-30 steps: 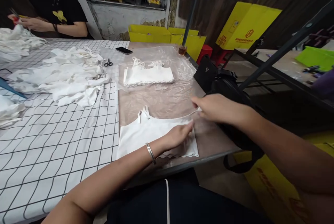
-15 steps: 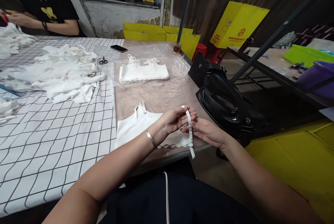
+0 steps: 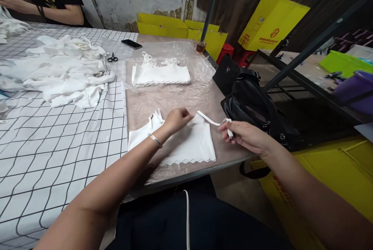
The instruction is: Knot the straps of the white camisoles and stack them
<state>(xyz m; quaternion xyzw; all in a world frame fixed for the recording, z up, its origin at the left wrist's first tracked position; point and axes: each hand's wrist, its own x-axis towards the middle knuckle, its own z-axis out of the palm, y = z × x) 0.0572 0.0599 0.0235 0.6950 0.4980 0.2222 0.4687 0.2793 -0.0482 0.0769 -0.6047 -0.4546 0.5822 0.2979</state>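
Observation:
A white camisole top [image 3: 194, 145] with a scalloped lower edge lies flat on the plastic-covered table in front of me. My right hand [image 3: 243, 135] pinches the loose end of its white shoulder strap [image 3: 212, 121], which runs slack from the top's right corner. Over the upper part of the garment is my left hand [image 3: 178, 120], its fingers curled together close to the strap's base. Whatever may be between those fingertips is hidden. The other strap [image 3: 155, 118] lies looped at the top's left corner.
Behind it lies a stack of white tops [image 3: 160, 74]. White garments [image 3: 64, 67] are heaped on the checked cloth, near scissors [image 3: 112, 58] and a phone [image 3: 131, 44]. A black bag [image 3: 247, 102] and a drink glass [image 3: 201, 47] stand right. A co-worker [image 3: 58, 5] sits far left.
My hands have moved apart. The right has gone right with the strap end, while the left has dropped back leftward to the top and let the strap's hanging length go.

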